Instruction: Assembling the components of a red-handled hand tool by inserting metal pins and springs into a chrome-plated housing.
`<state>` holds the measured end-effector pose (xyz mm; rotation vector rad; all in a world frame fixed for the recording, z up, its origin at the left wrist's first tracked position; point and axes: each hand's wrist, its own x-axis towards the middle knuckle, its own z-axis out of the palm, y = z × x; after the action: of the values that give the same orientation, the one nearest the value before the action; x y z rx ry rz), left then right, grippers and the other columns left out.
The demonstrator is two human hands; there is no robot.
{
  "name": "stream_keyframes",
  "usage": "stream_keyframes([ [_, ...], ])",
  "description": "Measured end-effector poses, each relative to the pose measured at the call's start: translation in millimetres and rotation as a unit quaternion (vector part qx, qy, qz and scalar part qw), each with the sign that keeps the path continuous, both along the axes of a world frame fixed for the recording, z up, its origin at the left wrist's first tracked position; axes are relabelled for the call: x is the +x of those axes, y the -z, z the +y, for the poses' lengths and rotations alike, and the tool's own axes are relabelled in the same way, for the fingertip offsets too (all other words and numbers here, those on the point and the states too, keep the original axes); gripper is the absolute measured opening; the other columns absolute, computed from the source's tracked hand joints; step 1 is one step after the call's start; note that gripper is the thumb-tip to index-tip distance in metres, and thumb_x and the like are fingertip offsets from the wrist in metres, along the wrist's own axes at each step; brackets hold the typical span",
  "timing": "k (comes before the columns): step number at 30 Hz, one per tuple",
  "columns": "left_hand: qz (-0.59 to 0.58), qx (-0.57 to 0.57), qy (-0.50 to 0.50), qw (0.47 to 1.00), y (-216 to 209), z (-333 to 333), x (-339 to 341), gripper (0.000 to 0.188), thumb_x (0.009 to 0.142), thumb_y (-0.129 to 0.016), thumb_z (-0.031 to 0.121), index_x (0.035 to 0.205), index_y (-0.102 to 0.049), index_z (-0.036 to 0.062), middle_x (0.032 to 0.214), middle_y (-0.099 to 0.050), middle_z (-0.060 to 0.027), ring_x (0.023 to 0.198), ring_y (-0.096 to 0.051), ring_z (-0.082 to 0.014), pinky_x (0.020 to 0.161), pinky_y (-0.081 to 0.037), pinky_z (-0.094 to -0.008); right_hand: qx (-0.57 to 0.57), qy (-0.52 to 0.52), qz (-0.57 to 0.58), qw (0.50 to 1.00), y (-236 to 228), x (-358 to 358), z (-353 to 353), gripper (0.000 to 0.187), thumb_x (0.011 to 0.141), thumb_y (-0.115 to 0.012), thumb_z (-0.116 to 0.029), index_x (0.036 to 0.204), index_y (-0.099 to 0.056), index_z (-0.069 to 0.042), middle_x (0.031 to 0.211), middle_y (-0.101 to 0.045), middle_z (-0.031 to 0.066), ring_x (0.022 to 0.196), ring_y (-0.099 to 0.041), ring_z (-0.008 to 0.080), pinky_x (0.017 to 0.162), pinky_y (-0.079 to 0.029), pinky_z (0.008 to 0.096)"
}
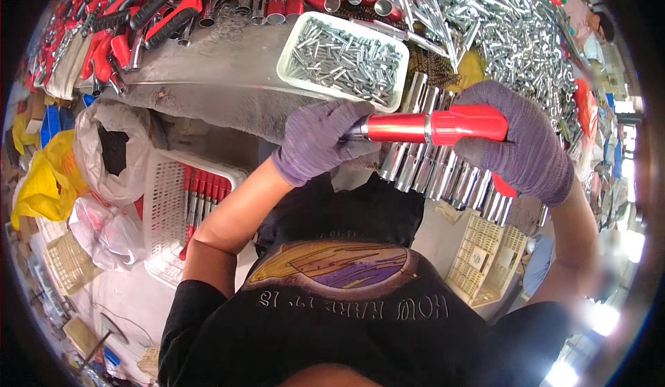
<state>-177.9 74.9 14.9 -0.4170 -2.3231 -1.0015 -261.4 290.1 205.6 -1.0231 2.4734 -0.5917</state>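
Observation:
In front of my chest a red tool lies level between my two gloved hands. It has a red tube, a silver ring near its middle and a thicker red handle end. My left hand, in a purple knit glove, closes around its metal left end, which the fingers mostly hide. Around the handle end wraps my right hand, gloved alike. Below the tool, a row of shiny chrome tubes lies side by side. Just beyond my left hand stands a white tray heaped with small metal pins.
Red and black tool handles pile up at the far left of the bench. A big heap of loose metal parts covers the far right. Left of me stand a white crate of red-handled tools and several plastic bags.

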Motion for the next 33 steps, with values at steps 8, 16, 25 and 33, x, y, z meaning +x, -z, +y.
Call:
stream_keyframes([
  [8,-0.166,-0.083,0.065,0.980,-12,-9,-4,0.042,0.068,-0.077,0.035,0.098,-0.058,0.0108,0.079,-0.062,-0.0051,0.069,-0.062,-0.0279,0.061,-0.049,-0.0375,-0.012,-0.108,0.077,0.991,13,4,7,0.036,0.074,-0.072,-0.026,0.104,-0.060,-0.009,0.090,-0.062,0.0122,0.081,-0.064,0.0314,0.071,-0.050,0.0368],
  [16,-0.133,-0.062,0.179,0.973,-19,-15,-7,0.042,0.071,-0.071,0.041,0.098,-0.055,0.0125,0.079,-0.061,-0.0060,0.067,-0.062,-0.0273,0.058,-0.049,-0.0380,-0.034,-0.118,0.118,0.985,28,21,17,0.041,0.076,-0.073,-0.029,0.106,-0.057,-0.004,0.080,-0.064,0.0074,0.078,-0.066,0.0154,0.068,-0.052,0.0312],
  [25,-0.259,-0.051,0.168,0.950,-53,-14,19,0.044,0.068,-0.074,0.031,0.104,-0.055,0.0146,0.090,-0.064,-0.0069,0.078,-0.063,-0.0298,0.067,-0.050,-0.0389,-0.070,0.071,-0.150,0.984,26,40,40,0.038,0.075,-0.069,-0.024,0.107,-0.057,-0.007,0.091,-0.062,0.0068,0.086,-0.062,0.0228,0.083,-0.050,0.0396],
  [33,-0.059,-0.225,0.037,0.972,-43,-6,21,0.028,0.072,-0.068,0.029,0.097,-0.059,0.0176,0.079,-0.063,-0.0065,0.072,-0.063,-0.0284,0.060,-0.049,-0.0400,-0.075,0.126,-0.361,0.921,36,54,51,0.033,0.077,-0.068,-0.030,0.099,-0.062,-0.005,0.090,-0.065,0.0038,0.081,-0.063,0.0220,0.078,-0.050,0.0341],
])
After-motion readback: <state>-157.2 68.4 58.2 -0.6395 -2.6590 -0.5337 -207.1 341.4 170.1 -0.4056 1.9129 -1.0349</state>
